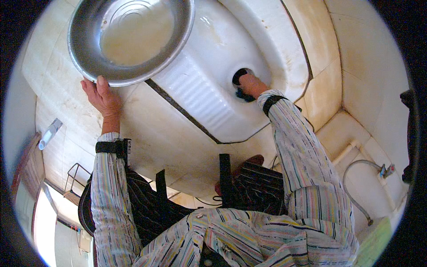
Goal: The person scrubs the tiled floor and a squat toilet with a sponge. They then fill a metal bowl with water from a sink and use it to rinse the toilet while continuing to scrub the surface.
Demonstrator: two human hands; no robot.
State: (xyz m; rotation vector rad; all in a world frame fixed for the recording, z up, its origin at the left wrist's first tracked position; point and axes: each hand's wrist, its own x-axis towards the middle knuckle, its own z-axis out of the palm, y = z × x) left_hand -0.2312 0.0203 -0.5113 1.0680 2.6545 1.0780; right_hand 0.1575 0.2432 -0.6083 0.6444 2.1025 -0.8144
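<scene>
My left hand (103, 95) holds the rim of a big round metal bowl (89, 49). My fingers curl up over its edge, and my thumb sits on the rim too. The bowl has cloudy water in it (it looks a bit yellow), and it sits at the top of the white floor toilet (209, 89), partly over its ridged footrest.

My right hand (250, 84) is down at the dark drain hole (240, 74) of the toilet. It is closed around something dark blue (243, 95), maybe a scrubber, but most of it is hidden, so I cannot tell for sure. A grey hose (353, 187) hangs by the wall on my right.
</scene>
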